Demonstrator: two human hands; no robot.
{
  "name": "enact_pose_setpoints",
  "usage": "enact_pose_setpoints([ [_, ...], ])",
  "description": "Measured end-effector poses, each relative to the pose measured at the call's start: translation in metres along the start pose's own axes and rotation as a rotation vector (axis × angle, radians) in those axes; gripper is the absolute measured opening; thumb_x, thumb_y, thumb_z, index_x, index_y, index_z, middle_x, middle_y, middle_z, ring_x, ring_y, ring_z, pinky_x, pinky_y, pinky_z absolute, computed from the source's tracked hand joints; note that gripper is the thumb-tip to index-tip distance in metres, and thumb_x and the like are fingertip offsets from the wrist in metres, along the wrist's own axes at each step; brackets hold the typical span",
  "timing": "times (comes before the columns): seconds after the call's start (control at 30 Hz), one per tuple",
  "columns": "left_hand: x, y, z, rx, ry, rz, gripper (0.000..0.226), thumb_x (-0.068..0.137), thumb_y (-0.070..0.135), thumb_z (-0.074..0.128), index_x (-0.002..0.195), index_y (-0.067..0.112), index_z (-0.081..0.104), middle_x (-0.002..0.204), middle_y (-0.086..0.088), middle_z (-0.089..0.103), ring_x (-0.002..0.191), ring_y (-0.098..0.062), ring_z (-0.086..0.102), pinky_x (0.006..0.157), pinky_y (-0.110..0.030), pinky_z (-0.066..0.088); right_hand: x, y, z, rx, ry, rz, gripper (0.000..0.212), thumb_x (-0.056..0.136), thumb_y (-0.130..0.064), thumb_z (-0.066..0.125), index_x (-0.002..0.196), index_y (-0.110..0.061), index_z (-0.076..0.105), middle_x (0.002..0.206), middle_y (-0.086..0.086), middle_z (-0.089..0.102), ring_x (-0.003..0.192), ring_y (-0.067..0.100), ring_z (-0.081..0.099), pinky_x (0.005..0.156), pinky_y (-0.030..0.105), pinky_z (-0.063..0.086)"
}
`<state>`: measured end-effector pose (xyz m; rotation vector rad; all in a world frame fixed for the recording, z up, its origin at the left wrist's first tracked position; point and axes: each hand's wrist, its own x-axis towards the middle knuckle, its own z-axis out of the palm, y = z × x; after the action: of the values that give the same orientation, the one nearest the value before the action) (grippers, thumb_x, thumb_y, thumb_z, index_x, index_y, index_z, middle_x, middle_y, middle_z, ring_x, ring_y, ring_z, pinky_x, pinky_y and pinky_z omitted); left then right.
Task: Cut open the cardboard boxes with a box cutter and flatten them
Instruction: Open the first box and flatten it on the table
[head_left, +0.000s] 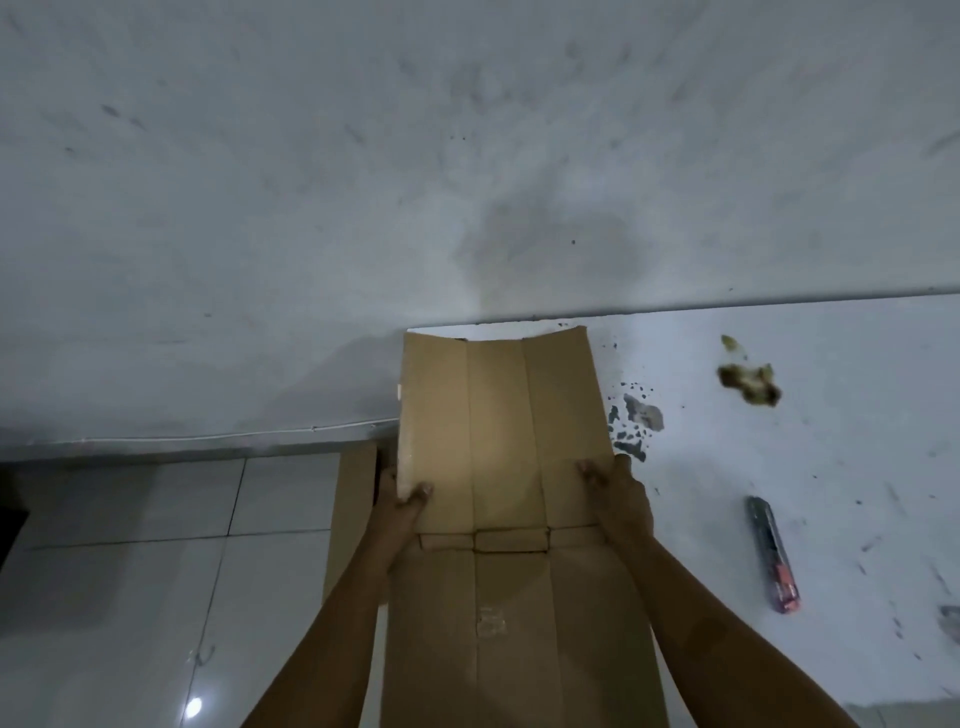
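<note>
A flattened brown cardboard box (498, 426) stretches from the bottom of the view up to the wall, its creases running lengthwise. My left hand (402, 501) grips its left edge, thumb on top. My right hand (618, 493) grips its right edge at about the same height, fingers curled over the board. A dark box cutter (774, 553) with red markings lies on the white surface to the right, apart from both hands.
Another cardboard piece (353, 504) lies partly under the box on the left. A white table surface (831, 441) with brown smears (750, 382) and dark flecks is at right. Glossy floor tiles (156, 571) are at left, a stained wall (415, 182) behind.
</note>
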<state>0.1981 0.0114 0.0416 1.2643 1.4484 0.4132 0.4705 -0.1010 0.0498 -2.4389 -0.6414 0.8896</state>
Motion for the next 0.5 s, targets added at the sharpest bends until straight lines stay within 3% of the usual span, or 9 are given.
enact_pose_setpoints([
  [0.1, -0.003, 0.013, 0.014, -0.048, -0.001, 0.052, 0.052, 0.094, 0.026, 0.067, 0.138, 0.013, 0.041, 0.121, -0.006, 0.058, 0.108, -0.022, 0.058, 0.084, -0.028, 0.048, -0.007, 0.007, -0.022, 0.002, 0.105, -0.042, 0.056, 0.097, -0.058, 0.045, 0.127, -0.011, 0.041, 0.116, 0.019, 0.067, 0.104, 0.04, 0.065, 0.084, 0.049, 0.053],
  [0.23, -0.009, 0.036, 0.043, -0.056, -0.074, 0.086, 0.05, 0.096, 0.036, 0.063, 0.137, 0.021, 0.039, 0.123, -0.002, 0.058, 0.107, -0.019, 0.059, 0.082, -0.029, 0.047, -0.008, 0.023, -0.062, 0.021, 0.209, -0.056, 0.048, 0.097, -0.054, 0.051, 0.104, -0.007, 0.044, 0.1, 0.019, 0.068, 0.085, 0.036, 0.063, 0.067, 0.039, 0.048],
  [0.37, -0.015, 0.067, 0.085, -0.024, -0.131, 0.136, 0.051, 0.098, 0.031, 0.061, 0.139, 0.019, 0.035, 0.126, -0.003, 0.053, 0.112, -0.023, 0.055, 0.085, -0.029, 0.046, -0.003, 0.045, -0.107, 0.033, 0.261, -0.013, 0.05, 0.095, -0.058, 0.051, 0.106, -0.01, 0.045, 0.105, 0.016, 0.066, 0.093, 0.037, 0.063, 0.07, 0.038, 0.047],
  [0.5, -0.02, 0.097, 0.14, -0.016, -0.17, 0.156, 0.052, 0.096, 0.029, 0.064, 0.139, 0.019, 0.037, 0.126, -0.006, 0.055, 0.11, -0.025, 0.057, 0.093, -0.037, 0.05, 0.01, 0.077, -0.158, 0.011, 0.318, 0.034, 0.055, 0.093, -0.066, 0.046, 0.111, -0.014, 0.046, 0.107, 0.009, 0.065, 0.083, 0.026, 0.058, 0.072, 0.037, 0.047],
])
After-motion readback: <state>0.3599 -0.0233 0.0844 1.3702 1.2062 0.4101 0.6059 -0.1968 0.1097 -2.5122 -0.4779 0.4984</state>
